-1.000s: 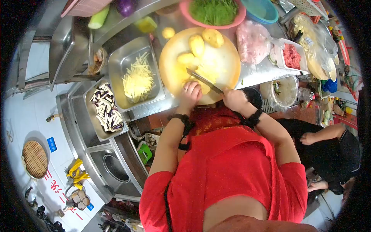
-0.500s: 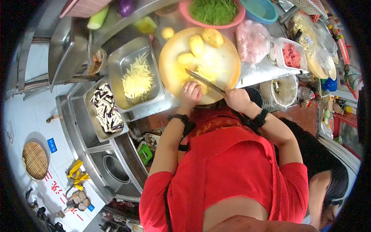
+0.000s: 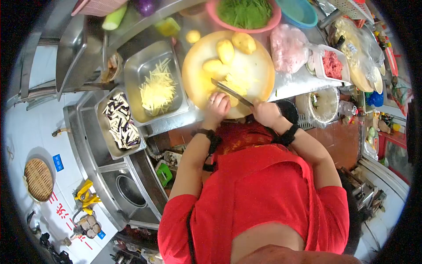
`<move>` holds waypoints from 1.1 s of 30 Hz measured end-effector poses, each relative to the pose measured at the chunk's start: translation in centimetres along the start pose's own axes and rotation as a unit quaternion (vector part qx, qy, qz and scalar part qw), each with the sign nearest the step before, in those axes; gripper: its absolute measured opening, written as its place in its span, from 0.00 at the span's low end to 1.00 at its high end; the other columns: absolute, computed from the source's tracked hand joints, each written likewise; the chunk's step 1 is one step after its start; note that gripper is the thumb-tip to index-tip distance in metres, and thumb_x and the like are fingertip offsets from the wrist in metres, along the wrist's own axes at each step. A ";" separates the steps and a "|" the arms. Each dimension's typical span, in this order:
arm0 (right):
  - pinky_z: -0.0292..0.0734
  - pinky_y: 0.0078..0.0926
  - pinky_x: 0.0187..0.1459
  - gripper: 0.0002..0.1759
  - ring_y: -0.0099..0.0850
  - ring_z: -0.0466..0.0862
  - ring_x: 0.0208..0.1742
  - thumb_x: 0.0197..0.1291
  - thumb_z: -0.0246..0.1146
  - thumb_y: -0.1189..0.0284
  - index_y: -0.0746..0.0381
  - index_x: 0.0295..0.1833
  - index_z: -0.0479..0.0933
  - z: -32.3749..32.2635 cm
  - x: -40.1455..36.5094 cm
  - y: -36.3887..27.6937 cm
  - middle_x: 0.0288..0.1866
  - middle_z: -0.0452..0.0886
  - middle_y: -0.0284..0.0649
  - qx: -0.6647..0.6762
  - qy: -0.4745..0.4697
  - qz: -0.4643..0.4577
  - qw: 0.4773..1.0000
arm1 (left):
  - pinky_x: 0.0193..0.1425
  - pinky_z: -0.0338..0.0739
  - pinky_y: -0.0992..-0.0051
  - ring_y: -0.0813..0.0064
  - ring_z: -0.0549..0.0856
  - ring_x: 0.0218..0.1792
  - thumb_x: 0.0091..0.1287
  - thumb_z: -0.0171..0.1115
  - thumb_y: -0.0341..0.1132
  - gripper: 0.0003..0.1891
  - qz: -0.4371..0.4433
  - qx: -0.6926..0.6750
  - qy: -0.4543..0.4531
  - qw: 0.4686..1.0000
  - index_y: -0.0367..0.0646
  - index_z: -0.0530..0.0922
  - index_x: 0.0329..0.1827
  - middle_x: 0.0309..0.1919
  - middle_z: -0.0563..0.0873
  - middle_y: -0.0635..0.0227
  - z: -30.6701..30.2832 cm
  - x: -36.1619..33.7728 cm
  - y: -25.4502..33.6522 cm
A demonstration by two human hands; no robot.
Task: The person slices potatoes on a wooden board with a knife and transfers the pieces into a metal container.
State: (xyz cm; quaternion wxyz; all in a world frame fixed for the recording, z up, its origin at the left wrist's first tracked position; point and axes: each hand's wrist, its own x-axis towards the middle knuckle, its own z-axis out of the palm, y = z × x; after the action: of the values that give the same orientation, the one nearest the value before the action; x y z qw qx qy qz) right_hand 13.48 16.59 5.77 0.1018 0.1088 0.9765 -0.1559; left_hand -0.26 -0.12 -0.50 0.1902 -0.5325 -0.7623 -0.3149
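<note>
My right hand [image 3: 266,113] is closed round the handle of a kitchen knife [image 3: 232,92], its blade angled up and left across the round chopping board [image 3: 264,83]. Close to the blade, my left hand [image 3: 218,106] has its fingers curled down on a piece of peeled potato, mostly hidden beneath them. Cut potato shreds [image 3: 239,81] lie in a pile just beyond the knife. Several whole peeled potatoes [image 3: 225,52] rest toward the far side of the board. Left of the board, a steel pan [image 3: 134,66] holds potato strips [image 3: 157,92].
A steel pan of eggplant strips [image 3: 121,123] sits over the sink [image 3: 131,190] at left. Behind the board stand a pink basin [image 3: 276,20] of greens and a blue basin [image 3: 303,15]. To the right are a pink plastic bag [image 3: 288,48], a meat tray [image 3: 332,64] and a lined bin [image 3: 323,105].
The knife has shifted slightly, with both hands staying close together on the board. The person in dark clothes at lower right has mostly gone from view. The whole view has moved a little.
</note>
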 end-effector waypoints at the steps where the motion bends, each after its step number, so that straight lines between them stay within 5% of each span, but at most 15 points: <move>1: 0.76 0.40 0.21 0.14 0.42 0.82 0.21 0.61 0.54 0.62 0.64 0.35 0.71 -0.3 0.0 0.1 0.19 0.79 0.46 -0.007 0.003 -0.005 1.000 | 0.50 0.75 0.65 0.62 0.78 0.43 0.50 0.64 0.26 0.11 -0.011 -0.010 -0.006 1.000 0.40 0.78 0.38 0.39 0.78 0.64 -0.1 0.0 0.0; 33: 0.76 0.38 0.21 0.11 0.42 0.81 0.20 0.60 0.54 0.65 0.63 0.35 0.71 -0.4 -0.8 -0.1 0.17 0.78 0.45 0.008 0.013 -0.020 1.000 | 0.51 0.75 0.68 0.64 0.78 0.44 0.49 0.63 0.27 0.12 -0.024 0.010 -0.004 1.000 0.41 0.79 0.38 0.40 0.79 0.67 -0.8 -0.8 0.0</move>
State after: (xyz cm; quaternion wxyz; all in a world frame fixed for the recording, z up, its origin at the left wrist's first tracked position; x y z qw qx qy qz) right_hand 14.12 16.51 6.32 0.0853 0.0921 0.9784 -0.1642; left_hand 0.00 -1.16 -0.44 0.1846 -0.5131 -0.7789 -0.3100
